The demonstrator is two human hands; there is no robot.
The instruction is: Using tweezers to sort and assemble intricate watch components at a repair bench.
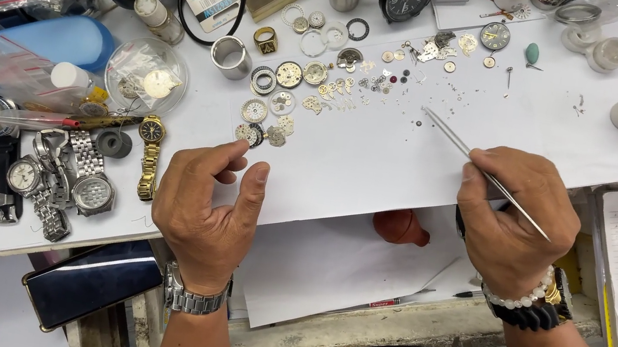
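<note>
Left hand (pixel 208 203) rests empty, fingers loosely curled, on the white paper (pixel 378 160). Right hand (pixel 514 220) pinches steel tweezers (pixel 460 146) beside scattered watch parts (pixel 315 87).

Single view: head-worn camera, above desk (pixel 378 160), facing steeply down and forward. Close range, arm's length. Both forearms enter from bottom edge; desk front edge crosses lower frame; far clutter at top edge. No second view

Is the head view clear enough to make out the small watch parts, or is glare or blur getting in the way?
Head view: lighting even and bright, shadows soft under the left hand and right hand. White paper bright but not blown out. Watch parts and tweezers sharp. Mild glare on the dark phone; edges bend slightly from the wide lens.
</note>
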